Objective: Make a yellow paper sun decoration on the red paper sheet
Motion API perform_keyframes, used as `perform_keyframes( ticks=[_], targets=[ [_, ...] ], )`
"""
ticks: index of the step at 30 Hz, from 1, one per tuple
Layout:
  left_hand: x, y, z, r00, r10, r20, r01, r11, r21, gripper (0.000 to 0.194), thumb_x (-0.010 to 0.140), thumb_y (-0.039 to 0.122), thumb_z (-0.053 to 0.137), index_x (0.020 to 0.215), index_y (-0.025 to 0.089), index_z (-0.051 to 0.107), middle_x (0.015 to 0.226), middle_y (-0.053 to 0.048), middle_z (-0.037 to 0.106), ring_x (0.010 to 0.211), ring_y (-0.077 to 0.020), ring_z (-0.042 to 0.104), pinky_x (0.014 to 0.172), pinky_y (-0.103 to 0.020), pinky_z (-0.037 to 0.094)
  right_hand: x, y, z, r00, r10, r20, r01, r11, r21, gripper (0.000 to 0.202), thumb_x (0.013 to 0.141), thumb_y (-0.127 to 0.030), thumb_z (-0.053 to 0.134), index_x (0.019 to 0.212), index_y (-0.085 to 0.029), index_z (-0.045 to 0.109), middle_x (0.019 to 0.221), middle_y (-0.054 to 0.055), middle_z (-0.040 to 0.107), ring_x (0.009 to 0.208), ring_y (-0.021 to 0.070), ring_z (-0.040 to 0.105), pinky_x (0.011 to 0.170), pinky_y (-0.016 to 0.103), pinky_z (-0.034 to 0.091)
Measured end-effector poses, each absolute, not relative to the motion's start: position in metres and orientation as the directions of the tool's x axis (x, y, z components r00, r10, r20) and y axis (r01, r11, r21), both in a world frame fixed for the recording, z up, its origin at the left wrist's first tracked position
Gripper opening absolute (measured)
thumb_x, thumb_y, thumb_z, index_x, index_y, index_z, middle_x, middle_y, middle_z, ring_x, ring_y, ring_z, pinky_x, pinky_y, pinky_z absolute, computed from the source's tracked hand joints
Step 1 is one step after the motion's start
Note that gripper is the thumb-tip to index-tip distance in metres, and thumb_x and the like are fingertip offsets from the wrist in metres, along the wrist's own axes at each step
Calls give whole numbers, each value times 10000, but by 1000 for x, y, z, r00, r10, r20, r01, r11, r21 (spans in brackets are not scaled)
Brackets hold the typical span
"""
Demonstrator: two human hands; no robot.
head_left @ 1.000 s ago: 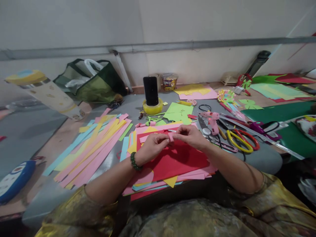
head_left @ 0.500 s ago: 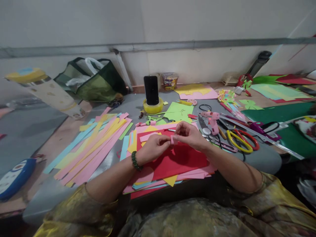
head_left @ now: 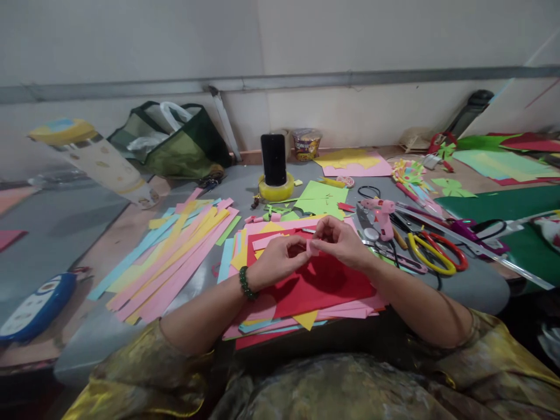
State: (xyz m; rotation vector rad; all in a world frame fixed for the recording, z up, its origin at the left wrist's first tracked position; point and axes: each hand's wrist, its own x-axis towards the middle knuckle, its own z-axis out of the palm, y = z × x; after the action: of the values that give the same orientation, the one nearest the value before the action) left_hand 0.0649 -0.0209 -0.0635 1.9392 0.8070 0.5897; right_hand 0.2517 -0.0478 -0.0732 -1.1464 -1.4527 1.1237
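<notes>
"Olive-yellow sleeves (head_left: 144,367) come nearest, don't they?"

"Yes. Past them lies a pile of coloured paper (head_left: 350,310), with a red sheet (head_left: 324,291) on top."

"And the hands?"

"Over the red sheet. The left hand (head_left: 280,261), with a green bead bracelet (head_left: 248,284) at its wrist, and the right hand (head_left: 341,242) almost meet at the fingertips."

"Holding what?"

"One small pink paper piece (head_left: 311,247), between them. Left thumb and forefinger pinch one side, right thumb and forefinger the other. It's too blurred to make out its folds."

"Beside the pile?"

"Pink, yellow and blue paper strips (head_left: 188,256) fan out on the left. On the right are yellow handles (head_left: 440,270) and red handles (head_left: 462,263), like scissors', then a pink glue gun (head_left: 385,219)."

"Farther off?"

"Light green paper (head_left: 321,197), then a phone (head_left: 273,160) standing on a roll of yellow tape (head_left: 276,189)."

"At the back?"

"A printed cup (head_left: 307,144) right of the phone, a green bag (head_left: 184,151) to the left, and the pale wall (head_left: 350,35)."
</notes>
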Motion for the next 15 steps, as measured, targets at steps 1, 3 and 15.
perform_keyframes(
  ticks=[1, 3, 15],
  targets=[
    [65, -21, -64, 667, 741, 72, 290, -348, 891, 215, 836, 331, 572, 844, 148, 683, 738, -40, 691, 643, -148, 594, 601, -241, 464, 251, -48, -73, -116, 983, 140, 127, 155, -980, 299, 714, -357, 738, 786, -222, 481, 691, -45, 558, 605, 115, 559, 583, 270, 456],
    [66, -21, -64, 662, 746, 79, 271, -336, 902, 204, 828, 338, 587, 836, 155, 676, 752, -35, 691, 654, -146, 595, 611, -238, 471, 250, -49, -72, -106, 981, 163, 139, 177, -974, 300, 722, -364, 738, 801, -222, 485, 698, -43, 556, 602, 115, 559, 578, 267, 459],
    [44, 7, -42, 461, 883, 89, 217, -209, 953, 148, 665, 320, 587, 648, 177, 620, 676, -14, 641, 706, -160, 607, 652, -249, 492, 255, -51, -72, -6, 947, 322, 225, 315, -922, 309, 765, -419, 702, 933, -223, 532, 825, 2, 593, 553, 95, 453, 505, 250, 403]
  ],
)
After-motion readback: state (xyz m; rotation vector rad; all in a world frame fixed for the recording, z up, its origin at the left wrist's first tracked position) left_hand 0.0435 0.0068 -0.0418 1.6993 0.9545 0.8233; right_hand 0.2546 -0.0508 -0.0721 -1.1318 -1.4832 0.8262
